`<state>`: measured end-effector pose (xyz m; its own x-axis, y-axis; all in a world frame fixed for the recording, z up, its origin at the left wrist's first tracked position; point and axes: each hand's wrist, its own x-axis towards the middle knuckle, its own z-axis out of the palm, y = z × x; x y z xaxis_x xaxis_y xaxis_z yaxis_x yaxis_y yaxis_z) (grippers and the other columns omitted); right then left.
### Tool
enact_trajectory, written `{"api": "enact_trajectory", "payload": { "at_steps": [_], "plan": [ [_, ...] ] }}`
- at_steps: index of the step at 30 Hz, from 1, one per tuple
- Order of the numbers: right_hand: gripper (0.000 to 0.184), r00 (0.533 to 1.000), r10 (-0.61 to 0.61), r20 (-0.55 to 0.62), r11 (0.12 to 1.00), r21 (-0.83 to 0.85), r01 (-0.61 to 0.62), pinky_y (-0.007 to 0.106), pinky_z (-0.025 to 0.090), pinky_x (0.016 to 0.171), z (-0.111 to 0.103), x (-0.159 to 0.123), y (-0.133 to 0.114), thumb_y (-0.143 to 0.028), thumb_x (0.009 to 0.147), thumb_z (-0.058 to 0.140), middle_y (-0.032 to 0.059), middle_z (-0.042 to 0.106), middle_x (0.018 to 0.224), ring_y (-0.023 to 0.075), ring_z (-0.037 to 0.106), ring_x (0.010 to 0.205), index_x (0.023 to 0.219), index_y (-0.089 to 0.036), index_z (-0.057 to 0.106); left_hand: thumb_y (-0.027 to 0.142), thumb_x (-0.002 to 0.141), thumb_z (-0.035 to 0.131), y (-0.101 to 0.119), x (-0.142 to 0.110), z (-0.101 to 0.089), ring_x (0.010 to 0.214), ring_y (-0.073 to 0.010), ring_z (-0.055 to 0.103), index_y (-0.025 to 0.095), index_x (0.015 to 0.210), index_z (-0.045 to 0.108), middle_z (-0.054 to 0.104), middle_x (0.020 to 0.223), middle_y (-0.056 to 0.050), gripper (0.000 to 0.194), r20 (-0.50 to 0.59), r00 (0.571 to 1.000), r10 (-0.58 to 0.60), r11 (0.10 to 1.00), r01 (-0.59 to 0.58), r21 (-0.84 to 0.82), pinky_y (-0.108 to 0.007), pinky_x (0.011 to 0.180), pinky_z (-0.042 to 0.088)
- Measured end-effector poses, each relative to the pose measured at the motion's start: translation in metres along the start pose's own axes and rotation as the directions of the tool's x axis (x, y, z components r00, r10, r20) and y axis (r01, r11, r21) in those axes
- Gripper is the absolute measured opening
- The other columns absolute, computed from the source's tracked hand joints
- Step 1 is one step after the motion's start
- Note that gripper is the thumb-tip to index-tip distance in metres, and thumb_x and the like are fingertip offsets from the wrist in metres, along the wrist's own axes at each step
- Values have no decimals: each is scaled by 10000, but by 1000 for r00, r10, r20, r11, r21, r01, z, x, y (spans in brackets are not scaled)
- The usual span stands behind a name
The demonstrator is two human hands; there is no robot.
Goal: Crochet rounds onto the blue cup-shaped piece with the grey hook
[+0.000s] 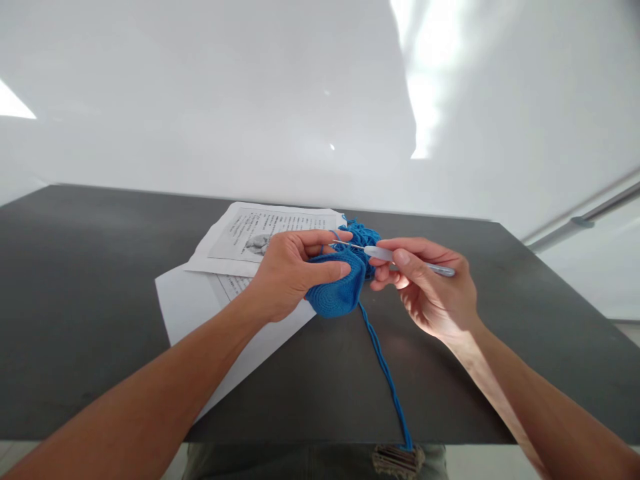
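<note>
My left hand (305, 267) pinches a round blue crochet piece (334, 293) between thumb and fingers, and a strand of blue yarn loops over its raised index finger. My right hand (430, 283) grips a crochet hook (385, 253) by its pale handle. The thin metal shaft points left, its tip by the left fingertips and above the upper edge of the crochet piece. Behind the hands lies a tangled heap of blue yarn (364, 235). From below the crochet piece, a blue yarn tail (383, 363) runs toward the table's front edge.
Printed paper sheets (220, 243), with text and a picture, lie overlapped on the dark table (100, 287) beneath and left of my left hand. A white wall (200, 100) rises behind the table. My lap (300, 463) shows below the front edge.
</note>
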<state>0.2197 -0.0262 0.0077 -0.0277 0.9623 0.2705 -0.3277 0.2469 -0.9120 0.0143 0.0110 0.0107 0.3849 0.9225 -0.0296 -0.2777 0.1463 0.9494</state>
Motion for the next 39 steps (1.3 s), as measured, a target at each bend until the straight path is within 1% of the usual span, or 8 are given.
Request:
{"api": "enact_trajectory", "payload": {
  "at_steps": [6,11,18,22,28,31,35,39],
  "plan": [
    [126,997,-33,72,997,-67,38,244,695,641,-10,0,3,-285,884,864,64,822,818,156,786,653,998,-231,874,172,616,978,3,-1,1,697,-129,685,144,1203,814,769,806,-32,610,5,1000,8,1000,-8,1,-246,650,584],
    [117,984,-112,141,978,-162,134,247,685,638,-15,1,-2,-226,910,830,59,814,836,153,782,651,1018,-232,874,195,633,972,1,-1,-2,709,-140,693,144,1231,803,765,806,-32,624,0,999,33,998,-33,57,-248,648,580],
    [168,937,-242,252,900,-302,314,288,673,608,-18,-1,-9,-168,928,793,62,808,865,170,780,644,1051,-253,869,212,665,956,-3,0,-3,679,-120,659,138,1254,792,760,794,-30,616,-11,997,72,988,-70,137,-228,619,551],
    [214,915,-281,290,856,-356,375,295,655,588,-22,-1,-11,-147,939,773,64,813,854,178,778,648,1092,-268,861,216,658,958,-4,1,-3,692,-127,664,137,1241,798,752,794,-28,610,-23,997,79,985,-74,153,-232,623,551],
    [305,886,-326,328,800,-404,444,303,638,603,-24,-2,-10,-74,926,755,52,810,819,182,772,677,1127,-281,855,217,656,947,-2,1,-3,687,-125,654,126,1245,793,743,788,-20,616,-39,995,97,979,-88,184,-233,623,549],
    [348,872,-358,334,766,-429,479,297,629,614,-21,-1,-10,-38,912,749,36,803,803,167,760,663,1129,-287,854,226,682,919,-1,-1,-1,675,-127,647,119,1257,789,739,777,-14,599,-56,988,142,954,-121,273,-237,619,546],
    [368,838,-408,362,683,-489,543,281,619,627,-17,-1,-12,1,895,741,28,790,787,151,751,663,1122,-265,855,229,726,871,0,-3,2,686,-135,658,111,1290,776,764,804,-24,584,-69,972,226,891,-177,417,-246,647,555],
    [368,817,-442,371,633,-516,577,275,617,617,-13,-3,-11,1,894,739,26,785,802,149,755,663,1134,-257,846,206,743,842,0,-4,4,709,-137,675,122,1269,789,772,800,-13,536,-72,947,313,841,-241,484,-245,698,575]
  ]
}}
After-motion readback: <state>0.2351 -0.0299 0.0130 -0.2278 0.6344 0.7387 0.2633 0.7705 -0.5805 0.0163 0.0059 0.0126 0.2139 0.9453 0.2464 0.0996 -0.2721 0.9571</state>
